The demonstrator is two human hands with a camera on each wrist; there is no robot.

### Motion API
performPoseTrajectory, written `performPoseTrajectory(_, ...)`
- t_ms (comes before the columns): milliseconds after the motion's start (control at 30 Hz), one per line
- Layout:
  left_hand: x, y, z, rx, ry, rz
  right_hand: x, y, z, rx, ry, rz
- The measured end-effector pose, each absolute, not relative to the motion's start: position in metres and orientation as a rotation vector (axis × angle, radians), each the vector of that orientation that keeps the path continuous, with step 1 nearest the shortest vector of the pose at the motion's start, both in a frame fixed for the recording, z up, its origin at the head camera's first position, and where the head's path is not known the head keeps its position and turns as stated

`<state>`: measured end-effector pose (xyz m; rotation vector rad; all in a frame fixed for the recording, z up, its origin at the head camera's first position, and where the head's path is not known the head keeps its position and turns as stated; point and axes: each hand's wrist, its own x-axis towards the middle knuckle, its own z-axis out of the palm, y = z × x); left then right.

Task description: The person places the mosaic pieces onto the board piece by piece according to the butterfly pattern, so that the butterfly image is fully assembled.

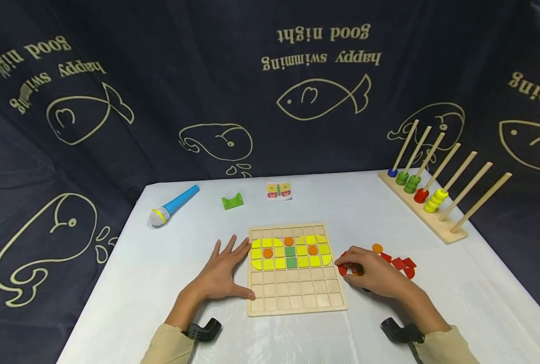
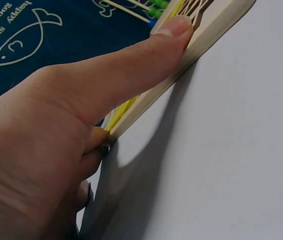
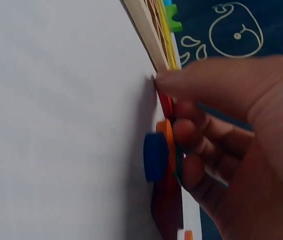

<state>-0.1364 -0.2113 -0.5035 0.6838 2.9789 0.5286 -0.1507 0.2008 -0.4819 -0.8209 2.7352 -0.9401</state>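
Note:
A wooden grid board (image 1: 283,289) lies flat, its upper rows holding yellow tiles (image 1: 280,263), orange discs (image 1: 312,250) and two green squares (image 1: 291,262). My left hand (image 1: 218,274) rests at the board's left edge, fingers spread; the left wrist view shows its thumb (image 2: 146,57) on the wooden rim (image 2: 181,67). Beside the right edge, my right hand (image 1: 374,271) has curled fingers over red pieces (image 1: 343,270). In the right wrist view, its thumb and fingers (image 3: 191,125) are at a red piece (image 3: 165,104), above an orange piece (image 3: 169,145) and a blue one (image 3: 155,156).
Loose red tiles (image 1: 399,263) and an orange disc (image 1: 377,248) lie right of my right hand. Farther back are a toy microphone (image 1: 174,205), a green piece (image 1: 232,201) and a butterfly picture card (image 1: 279,191). A pegged bead rack (image 1: 433,220) stands at the back right.

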Motion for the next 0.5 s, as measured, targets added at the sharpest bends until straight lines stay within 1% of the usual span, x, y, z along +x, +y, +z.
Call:
performPoseTrajectory(367, -0.137, -0.212, -0.504, 0.688, 2.996, 0.535, -0.148, 0.184, -0.482, -0.676, 2.971, -0.71)
performPoseTrajectory(500, -0.138, -0.212, -0.505, 0.699, 3.002, 0.53, -0.148, 0.184, -0.482, -0.639, 3.008, -0.712)
